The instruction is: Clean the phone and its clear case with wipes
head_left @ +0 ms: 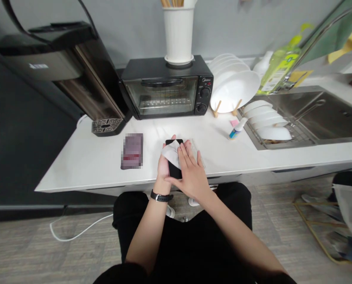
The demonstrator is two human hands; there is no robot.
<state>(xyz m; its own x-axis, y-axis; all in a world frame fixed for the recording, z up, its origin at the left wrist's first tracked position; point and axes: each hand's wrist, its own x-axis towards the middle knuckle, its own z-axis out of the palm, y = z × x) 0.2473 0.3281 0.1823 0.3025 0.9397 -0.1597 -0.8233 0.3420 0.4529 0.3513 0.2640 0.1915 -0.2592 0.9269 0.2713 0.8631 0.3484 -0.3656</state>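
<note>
A black smartphone [174, 171] lies face up in my left hand [163, 167], whose fingers wrap round it from below and the side. On the screen rests a white wipe [172, 153]. My right hand [190, 167] presses its fingers on the wipe, the palm over the phone's right side. Beside my right fingers, a clear crumpled phone case or wrapper [197, 152] shows in part; its kind is hard to make out. A small spray bottle [237, 129] with a blue label stands on the counter to the right. A blurred purple packet [132, 151] lies left of my hands.
Behind my hands stands a black toaster oven [167, 88] bearing a white utensil pot [178, 35]. A water dispenser [84, 75] is at left. White plates [233, 90] stand in a rack near the steel sink [326, 114], which holds several bowls [267, 122]. A person sits at far right.
</note>
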